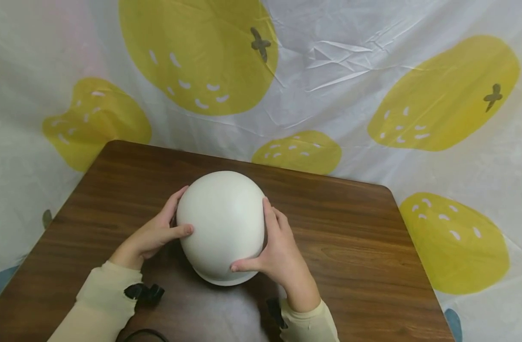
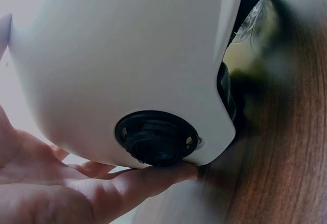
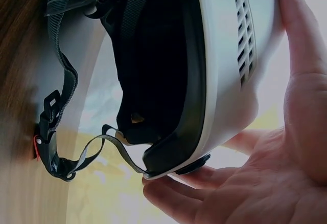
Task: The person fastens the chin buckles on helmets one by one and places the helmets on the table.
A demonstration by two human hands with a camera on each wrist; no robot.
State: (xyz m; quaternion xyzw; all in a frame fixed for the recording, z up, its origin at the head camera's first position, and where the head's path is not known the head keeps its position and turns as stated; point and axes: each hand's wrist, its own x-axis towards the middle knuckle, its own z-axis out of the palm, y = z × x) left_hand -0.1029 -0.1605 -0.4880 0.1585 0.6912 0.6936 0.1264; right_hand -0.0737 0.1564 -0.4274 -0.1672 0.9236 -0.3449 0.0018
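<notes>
A smooth white helmet (image 1: 222,223) is between both hands over the table. My left hand (image 1: 156,235) holds its left side, thumb on the shell. On the opposite side my right hand (image 1: 284,254) grips it, thumb spread across the shell. The left wrist view shows a round black fitting (image 2: 156,137) near the rim, with a finger along it. In the right wrist view the dark inside is visible, with a slotted vent (image 3: 242,35) in the shell. A black chin strap (image 3: 71,73) with a buckle (image 3: 49,155) hangs from the rim.
The brown wooden table (image 1: 351,256) has rounded far corners. Behind it hangs a white cloth (image 1: 329,104) with yellow fruit prints. A black cable (image 1: 145,331) curves at the near edge of the view, and black mounts (image 1: 145,293) sit at the cuffs.
</notes>
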